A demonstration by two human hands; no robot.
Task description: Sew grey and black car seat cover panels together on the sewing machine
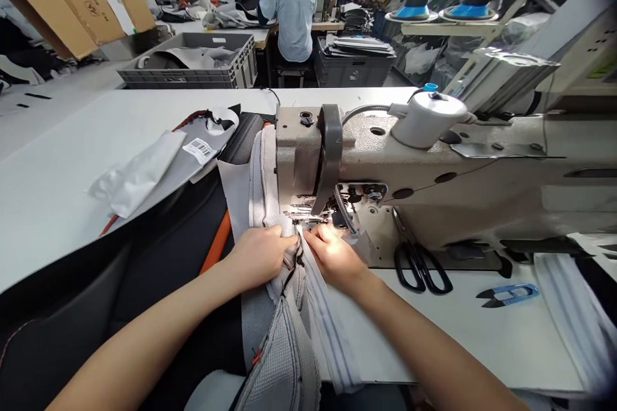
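My left hand (260,255) is closed on the edge of a grey mesh fabric (284,334), its thumb and finger reaching toward the needle area. Just across the seam, my right hand (337,253) pinches a white strip with thin blue stripes (330,327), which hangs down over the table's front edge. Both sets of fingertips are close together, right in front of the lit presser foot of the sewing machine (301,160). Black padded fabric with an orange band (216,241) is joined to the grey piece and spreads left beneath my left forearm.
Black-handled scissors (417,263) lie against the machine bed, and blue thread snips (508,295) rest farther right. More striped strip (571,321) lies at the right edge. A labelled fabric piece (200,149) is at left. Behind are grey crates (253,54) and a seated person (294,13).
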